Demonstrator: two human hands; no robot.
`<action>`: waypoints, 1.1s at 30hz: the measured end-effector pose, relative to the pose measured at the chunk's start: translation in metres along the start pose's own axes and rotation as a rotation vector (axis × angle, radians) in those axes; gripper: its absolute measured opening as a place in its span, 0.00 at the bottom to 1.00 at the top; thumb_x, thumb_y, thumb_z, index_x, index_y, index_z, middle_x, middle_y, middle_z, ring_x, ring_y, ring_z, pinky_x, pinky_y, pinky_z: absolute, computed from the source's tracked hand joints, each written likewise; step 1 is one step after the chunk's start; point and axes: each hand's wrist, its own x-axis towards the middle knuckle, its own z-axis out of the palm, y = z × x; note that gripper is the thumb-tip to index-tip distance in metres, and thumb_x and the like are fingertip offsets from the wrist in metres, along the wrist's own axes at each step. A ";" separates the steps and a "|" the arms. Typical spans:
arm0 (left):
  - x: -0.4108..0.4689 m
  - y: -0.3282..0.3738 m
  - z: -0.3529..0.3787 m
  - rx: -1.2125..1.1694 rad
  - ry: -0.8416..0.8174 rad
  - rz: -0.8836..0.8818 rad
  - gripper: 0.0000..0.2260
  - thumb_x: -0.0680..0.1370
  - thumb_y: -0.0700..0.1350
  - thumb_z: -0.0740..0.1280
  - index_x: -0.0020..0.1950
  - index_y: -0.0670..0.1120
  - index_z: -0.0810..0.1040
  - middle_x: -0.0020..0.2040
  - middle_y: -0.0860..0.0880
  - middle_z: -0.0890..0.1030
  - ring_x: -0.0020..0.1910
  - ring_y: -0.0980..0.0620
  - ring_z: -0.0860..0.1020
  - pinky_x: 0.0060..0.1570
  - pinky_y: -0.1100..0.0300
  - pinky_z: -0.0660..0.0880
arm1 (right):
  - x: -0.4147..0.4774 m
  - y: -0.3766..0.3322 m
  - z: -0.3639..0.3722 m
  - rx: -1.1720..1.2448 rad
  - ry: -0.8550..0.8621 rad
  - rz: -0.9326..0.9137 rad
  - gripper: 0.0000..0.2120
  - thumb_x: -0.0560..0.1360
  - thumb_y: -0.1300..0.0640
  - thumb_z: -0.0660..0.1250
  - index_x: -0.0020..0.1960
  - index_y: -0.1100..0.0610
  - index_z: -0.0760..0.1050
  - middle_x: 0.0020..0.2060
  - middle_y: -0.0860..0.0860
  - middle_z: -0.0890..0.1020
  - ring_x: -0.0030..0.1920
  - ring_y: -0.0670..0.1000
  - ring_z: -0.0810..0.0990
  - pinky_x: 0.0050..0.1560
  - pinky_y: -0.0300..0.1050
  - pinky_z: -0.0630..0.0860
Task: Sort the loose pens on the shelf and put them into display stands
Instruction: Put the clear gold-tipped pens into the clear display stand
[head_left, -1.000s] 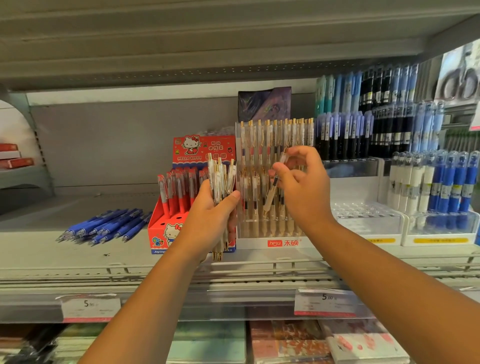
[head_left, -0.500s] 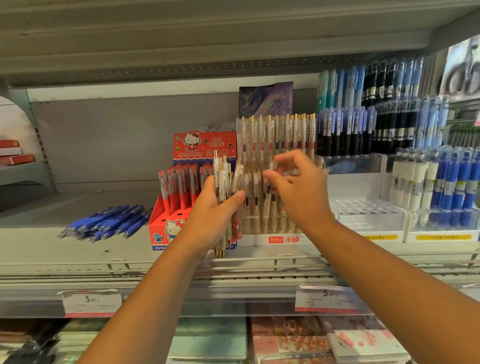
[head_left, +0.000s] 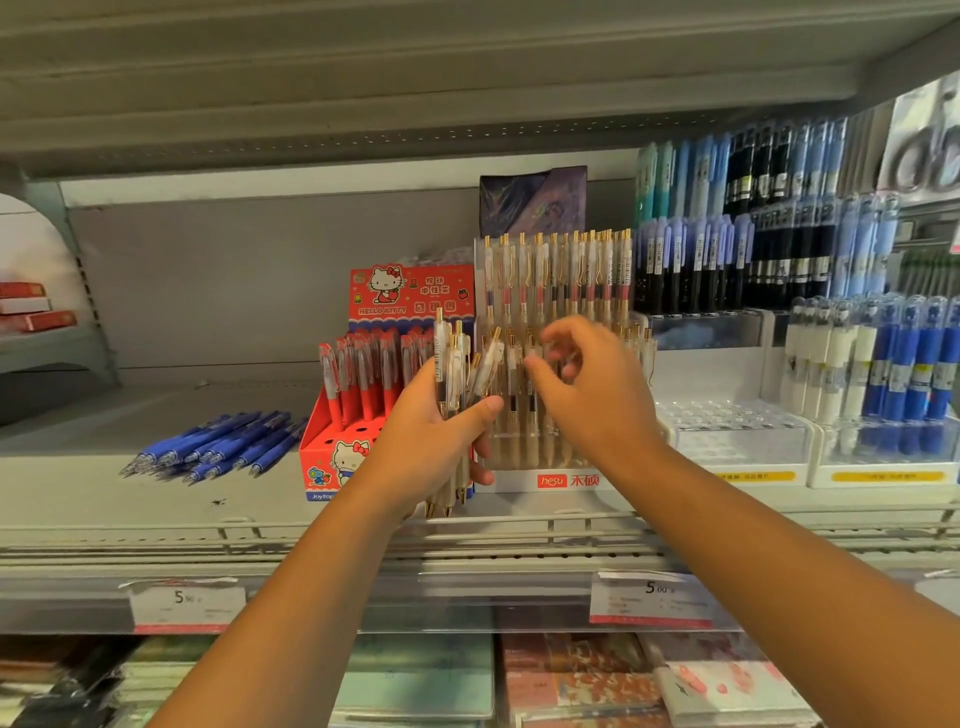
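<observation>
My left hand grips a bundle of white pens with gold clips, held upright in front of the red box. My right hand hovers just right of the bundle, in front of the clear display stand with a red label, which holds rows of the same white and gold pens. Its fingers are blurred and loosely curled, with no pen visible between them. Several loose blue pens lie in a pile on the shelf at the left.
A red cartoon-cat box of red pens stands left of the clear stand. To the right are a clear stand with bare holes and stands of blue and white pens. Price tags line the shelf edge above stacked notebooks.
My right hand set a single pen down into the clear stand and now shows nothing in its fingers. The left hand kept its bundle and barely moved.
</observation>
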 end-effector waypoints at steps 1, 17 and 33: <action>0.000 0.000 0.000 -0.001 0.003 -0.005 0.11 0.78 0.41 0.69 0.57 0.54 0.75 0.39 0.48 0.80 0.30 0.50 0.79 0.29 0.54 0.80 | 0.000 -0.003 -0.002 0.046 0.039 -0.022 0.11 0.76 0.53 0.69 0.57 0.49 0.74 0.42 0.44 0.76 0.38 0.44 0.74 0.41 0.42 0.77; -0.001 0.001 0.002 -0.021 -0.009 0.025 0.06 0.80 0.46 0.66 0.56 0.54 0.76 0.39 0.50 0.83 0.33 0.49 0.82 0.30 0.55 0.80 | -0.003 -0.026 -0.006 0.629 -0.196 0.305 0.12 0.75 0.64 0.70 0.51 0.49 0.74 0.42 0.52 0.82 0.39 0.48 0.84 0.36 0.40 0.82; 0.005 -0.007 -0.002 0.152 0.042 0.030 0.07 0.83 0.50 0.61 0.49 0.51 0.76 0.32 0.59 0.79 0.32 0.63 0.77 0.32 0.72 0.72 | 0.029 0.006 -0.040 0.432 0.007 0.186 0.15 0.78 0.64 0.67 0.63 0.55 0.74 0.47 0.49 0.79 0.47 0.49 0.82 0.39 0.41 0.83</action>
